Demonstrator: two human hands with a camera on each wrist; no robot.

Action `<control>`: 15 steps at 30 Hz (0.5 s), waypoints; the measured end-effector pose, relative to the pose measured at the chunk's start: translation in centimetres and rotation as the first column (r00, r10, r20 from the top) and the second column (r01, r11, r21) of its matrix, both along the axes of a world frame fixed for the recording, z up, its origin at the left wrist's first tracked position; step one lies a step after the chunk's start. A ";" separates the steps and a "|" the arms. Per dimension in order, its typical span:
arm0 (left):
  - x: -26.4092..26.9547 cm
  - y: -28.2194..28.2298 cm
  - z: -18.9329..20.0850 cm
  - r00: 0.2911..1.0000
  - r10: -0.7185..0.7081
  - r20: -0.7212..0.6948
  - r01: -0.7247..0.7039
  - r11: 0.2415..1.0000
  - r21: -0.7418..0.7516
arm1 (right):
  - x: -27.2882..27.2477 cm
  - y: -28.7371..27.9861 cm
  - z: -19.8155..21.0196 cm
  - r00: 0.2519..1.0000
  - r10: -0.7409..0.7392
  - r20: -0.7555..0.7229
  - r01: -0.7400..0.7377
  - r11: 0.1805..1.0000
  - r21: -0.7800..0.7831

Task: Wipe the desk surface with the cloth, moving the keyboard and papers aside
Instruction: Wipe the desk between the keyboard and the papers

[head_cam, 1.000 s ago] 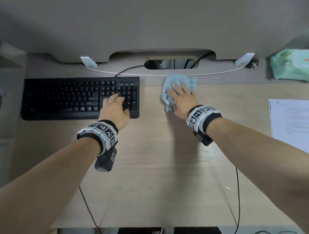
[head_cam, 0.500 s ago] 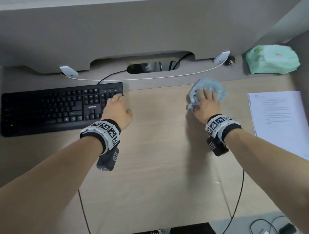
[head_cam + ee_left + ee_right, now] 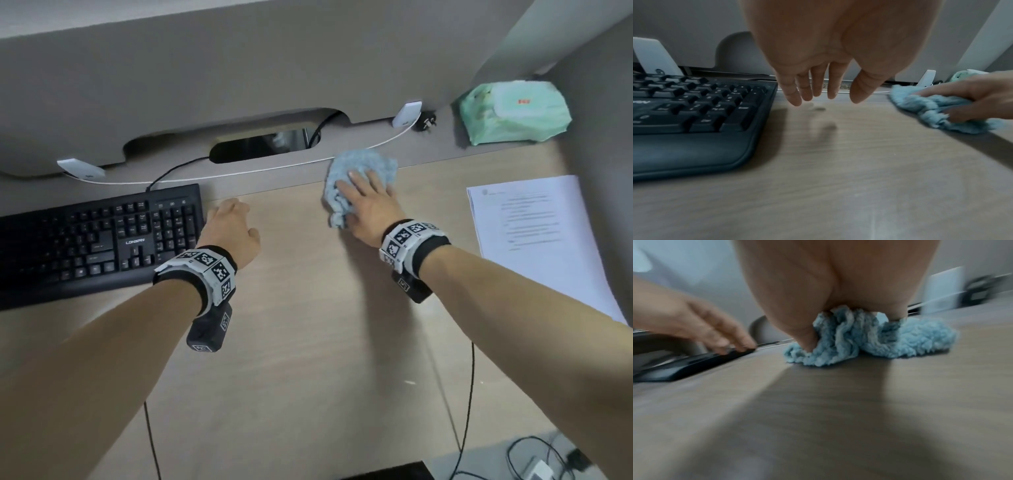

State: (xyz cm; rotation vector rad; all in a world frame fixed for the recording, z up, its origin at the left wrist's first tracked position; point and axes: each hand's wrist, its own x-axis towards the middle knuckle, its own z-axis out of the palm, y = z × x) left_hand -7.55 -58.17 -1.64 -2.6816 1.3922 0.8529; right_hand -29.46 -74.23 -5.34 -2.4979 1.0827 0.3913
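While right hand (image 3: 368, 209) fingers (image 3: 356, 183) press cloth (image 3: 363, 171) flat, left hand (image 3: 818, 65) hangs loose, empty.

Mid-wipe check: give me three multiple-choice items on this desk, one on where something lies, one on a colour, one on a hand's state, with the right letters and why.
1. Where do the papers lie?
A. On the keyboard
B. At the desk's right side
C. Under the cloth

2. What colour is the cloth?
A. Light blue
B. Red
C. Black

3. What is the left hand doing?
A. Gripping the cloth
B. Lifting the papers
C. Holding nothing, fingers relaxed

Answers:
1 B: the papers lie right of the cloth, far from the keyboard on the desk.
2 A: the cloth under the right hand is light blue.
3 C: the left hand hangs just right of the keyboard with loose fingers around nothing.
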 end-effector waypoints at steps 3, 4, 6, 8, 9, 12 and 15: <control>-0.6 -0.8 -0.5 1.000 -0.019 -0.011 0.019 1.000 0.014 | -5.9 -4.0 0.3 0.960 -0.276 -0.043 0.274 0.960 -0.047; -0.9 -0.8 -0.6 1.000 -0.020 -0.020 0.020 1.000 0.017 | -7.0 -4.7 0.4 0.935 -0.346 -0.072 0.344 0.938 -0.049; -1.4 -0.5 -0.9 0.999 -0.035 -0.018 0.036 0.999 0.036 | -7.3 -4.4 0.8 0.914 -0.390 -0.114 0.387 0.921 -0.047; -1.7 -0.2 -1.2 0.997 -0.071 0.002 0.071 0.996 0.061 | -6.0 -1.7 1.1 0.947 -0.300 -0.111 0.299 0.954 -0.027; -1.7 -0.2 -1.3 0.996 -0.087 0.009 0.086 0.994 0.073 | -5.1 0.3 1.1 0.972 -0.213 -0.100 0.213 0.977 -0.011; -1.2 -0.5 -1.2 0.992 -0.125 0.002 0.124 0.985 0.117 | -3.3 6.0 1.1 0.998 -0.014 -0.061 0.014 1.000 0.006; -0.8 -0.8 -1.0 0.989 -0.146 -0.008 0.146 0.982 0.121 | -4.4 8.1 1.4 0.998 -0.054 -0.016 0.053 0.997 -0.050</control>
